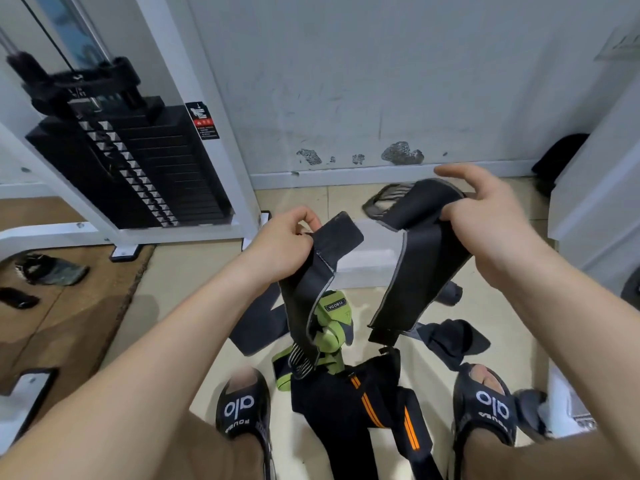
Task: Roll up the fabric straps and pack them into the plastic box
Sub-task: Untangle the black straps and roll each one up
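While gripped (both hands (284, 244)) — black strap (419, 271) aloft.

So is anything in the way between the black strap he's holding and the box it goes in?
Nothing visible blocks it. The left hand and right hand hold the black strap up in the air, and the whitish plastic box sits on the floor just behind it. Whether the box is open cannot be told, since the strap hides part of it.

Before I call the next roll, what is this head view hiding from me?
- Plastic box: mostly covered by the held black strap and both hands.
- Green strap: partly behind the strap's hanging end.
- Left hand fingertips: tucked under fabric.
- Warning label text: too small.
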{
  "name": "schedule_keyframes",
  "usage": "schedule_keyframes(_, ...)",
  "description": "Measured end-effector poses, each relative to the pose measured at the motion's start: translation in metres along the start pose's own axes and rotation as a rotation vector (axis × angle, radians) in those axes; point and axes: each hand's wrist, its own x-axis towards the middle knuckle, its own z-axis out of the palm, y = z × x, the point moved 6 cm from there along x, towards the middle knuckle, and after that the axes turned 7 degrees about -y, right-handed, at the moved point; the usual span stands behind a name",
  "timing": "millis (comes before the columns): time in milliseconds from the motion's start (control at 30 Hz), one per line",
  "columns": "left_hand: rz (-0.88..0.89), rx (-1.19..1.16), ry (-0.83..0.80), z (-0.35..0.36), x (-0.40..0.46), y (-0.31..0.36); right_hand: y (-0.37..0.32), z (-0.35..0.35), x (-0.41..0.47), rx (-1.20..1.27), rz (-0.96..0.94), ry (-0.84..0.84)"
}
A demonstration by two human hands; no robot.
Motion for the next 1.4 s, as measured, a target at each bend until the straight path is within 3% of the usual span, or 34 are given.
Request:
schedule_keyframes(100, -0.021, -0.028, -0.019, -0.002, 0.0, 0.001, -0.001, -0.007, 0.001, 0.002, -0.026, 0.034)
schedule_keyframes(300, -0.037, -0.204, -0.127, 0.005, -0.004, 0.008, 0.004, 0.034, -0.012, -0.195, -0.053, -0.243)
schedule_keyframes(467, -0.021, -0.317, -0.181, 0.009, -0.006, 0.017, 0.004, 0.043, -0.017, -0.252, 0.013, -0.337)
schedule_keyframes(733, 0.153, -0.289, -0.202, 0.012, -0.011, 0.03, -0.014, 0.056, -0.032, 0.033, -0.04, -0.542)
schedule_keyframes(833, 0.167, -0.305, -0.236, 0.018, -0.015, 0.035, -0.016, 0.055, -0.029, 0.048, -0.09, -0.474)
schedule_keyframes(1100, 0.212, -0.248, -0.118, 0.013, -0.013, 0.039, -0.013, 0.057, -0.024, 0.053, -0.08, -0.377)
schedule_keyframes(1267, 0.158, -0.119, 0.087, -0.006, -0.007, 0.027, -0.009, 0.045, -0.014, 0.101, -0.006, -0.237)
schedule_keyframes(1400, 0.235, 0.072, 0.213, -0.014, -0.012, 0.03, -0.011, 0.039, -0.014, 0.167, 0.032, -0.198)
